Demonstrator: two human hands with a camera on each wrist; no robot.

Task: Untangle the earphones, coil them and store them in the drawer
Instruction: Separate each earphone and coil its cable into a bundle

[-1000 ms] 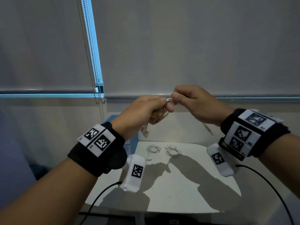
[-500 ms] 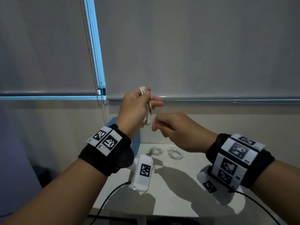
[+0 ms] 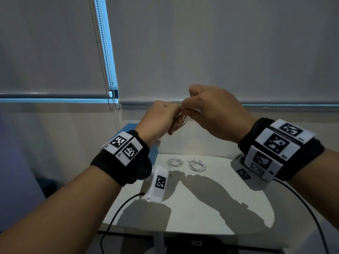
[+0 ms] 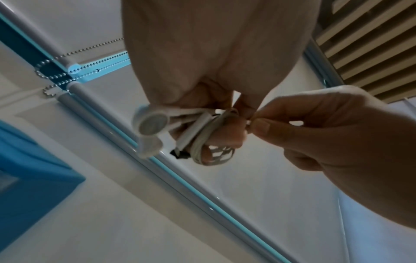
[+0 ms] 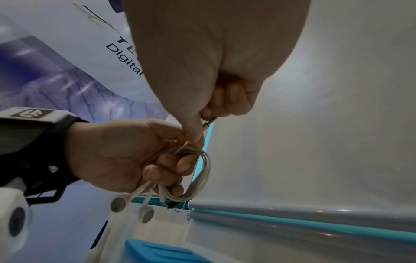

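Hands raised above white tabletop (image 3: 211,202), close together w/ fingertips meeting. Left hand (image 3: 161,120) has fingers curled round white wired earphones (image 4: 202,137), cable wound in loops round its fingers, two earbuds (image 5: 133,206) and a dark plug end hanging below. Right hand (image 3: 218,112) pinches a cable strand btwn thumb and forefinger, right at the coil. On table, two more coiled white earphone sets (image 3: 175,162) (image 3: 197,165) lie side by side, apart. Blue plastic drawer box (image 5: 162,252) at table's left rear.
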